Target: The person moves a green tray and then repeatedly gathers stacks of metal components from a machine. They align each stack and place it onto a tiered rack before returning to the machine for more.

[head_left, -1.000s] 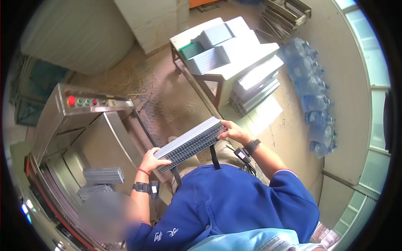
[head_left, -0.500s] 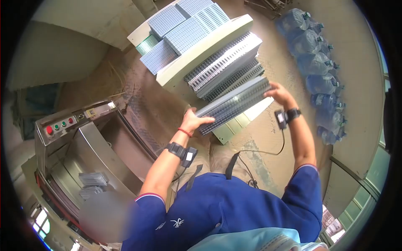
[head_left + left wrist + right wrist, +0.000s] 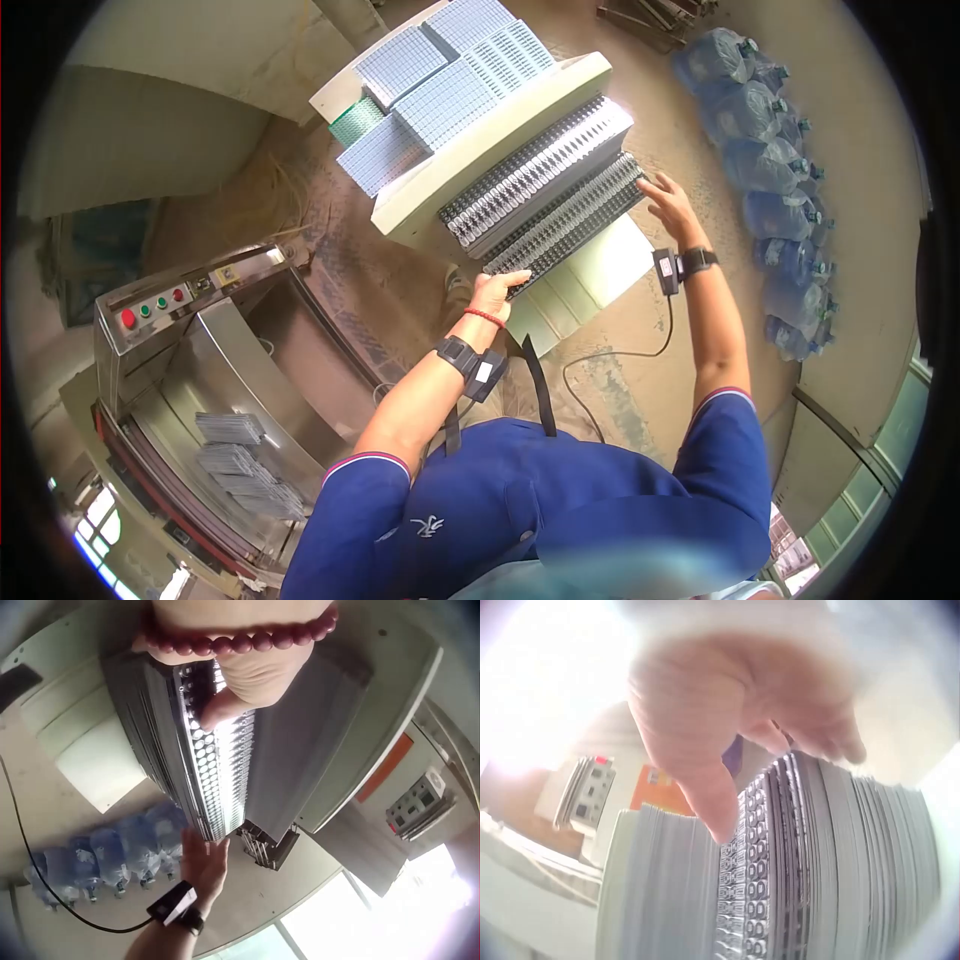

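A long stack of thin grey slotted panels lies on top of a pile beside the table. At its near left end my left hand grips it, thumb over the slotted top; its other fingers are hidden. The left wrist view shows that thumb lying on the shiny perforated face. By the opposite end is my right hand, fingers loosely spread. In the right wrist view, the right hand hangs over the panel edges with its thumb pointing down. A taller stack of similar panels stands alongside.
A cream table carries blue-grey gridded blocks and a green one. Plastic-wrapped water bottles line the right wall. At left stands a metal machine with buttons, grey panels lying on it. A cable hangs near the body.
Both hands have carried the panel stack forward, away from the body, and set it on the pile beside the table. The right hand has come off its end.
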Action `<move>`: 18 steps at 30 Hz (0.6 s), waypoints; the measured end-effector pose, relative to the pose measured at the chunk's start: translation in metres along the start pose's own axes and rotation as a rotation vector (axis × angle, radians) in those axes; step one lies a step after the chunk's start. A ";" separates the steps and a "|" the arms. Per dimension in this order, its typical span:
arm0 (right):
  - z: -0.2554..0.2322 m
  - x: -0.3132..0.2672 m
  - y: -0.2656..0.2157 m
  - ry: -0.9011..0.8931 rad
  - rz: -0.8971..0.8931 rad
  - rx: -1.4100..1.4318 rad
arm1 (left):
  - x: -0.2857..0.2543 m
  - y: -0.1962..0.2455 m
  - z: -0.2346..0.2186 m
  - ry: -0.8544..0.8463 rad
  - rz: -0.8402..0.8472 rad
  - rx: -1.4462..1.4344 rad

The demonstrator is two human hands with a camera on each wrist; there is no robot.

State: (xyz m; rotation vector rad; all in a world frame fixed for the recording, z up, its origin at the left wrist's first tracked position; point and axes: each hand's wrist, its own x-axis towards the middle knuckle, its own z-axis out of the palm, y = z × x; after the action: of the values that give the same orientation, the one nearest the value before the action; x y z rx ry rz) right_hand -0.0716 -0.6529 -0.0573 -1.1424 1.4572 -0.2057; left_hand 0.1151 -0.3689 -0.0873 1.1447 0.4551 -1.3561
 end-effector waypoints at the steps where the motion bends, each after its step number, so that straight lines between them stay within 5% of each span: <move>1: 0.003 0.003 0.015 0.109 0.039 0.149 | -0.003 0.001 0.002 0.002 -0.107 -0.071; 2: 0.001 0.013 0.030 0.036 0.121 0.265 | -0.006 0.004 0.008 -0.008 -0.094 -0.094; 3: -0.009 0.052 0.077 -0.276 0.092 0.600 | -0.004 0.003 0.008 -0.007 -0.096 -0.098; 5: 0.061 0.022 0.034 -0.008 -0.191 0.711 | 0.003 0.003 0.008 -0.042 -0.081 -0.200; 8: 0.082 0.024 0.015 0.074 -0.013 0.799 | 0.018 0.004 0.002 -0.106 -0.082 -0.217; 13: 0.083 0.013 0.015 0.154 -0.033 0.863 | 0.007 0.013 0.006 -0.122 -0.123 -0.159; 17: 0.093 0.001 0.017 0.050 -0.071 0.975 | 0.011 0.009 -0.007 -0.115 -0.114 -0.159; 18: 0.107 0.003 0.023 0.190 -0.028 0.914 | 0.007 0.012 -0.006 -0.102 -0.116 -0.136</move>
State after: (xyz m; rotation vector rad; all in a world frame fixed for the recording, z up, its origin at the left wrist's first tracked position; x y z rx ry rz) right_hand 0.0068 -0.5926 -0.1040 -0.3957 1.2726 -0.9138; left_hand 0.1297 -0.3698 -0.0912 0.9449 0.5381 -1.4536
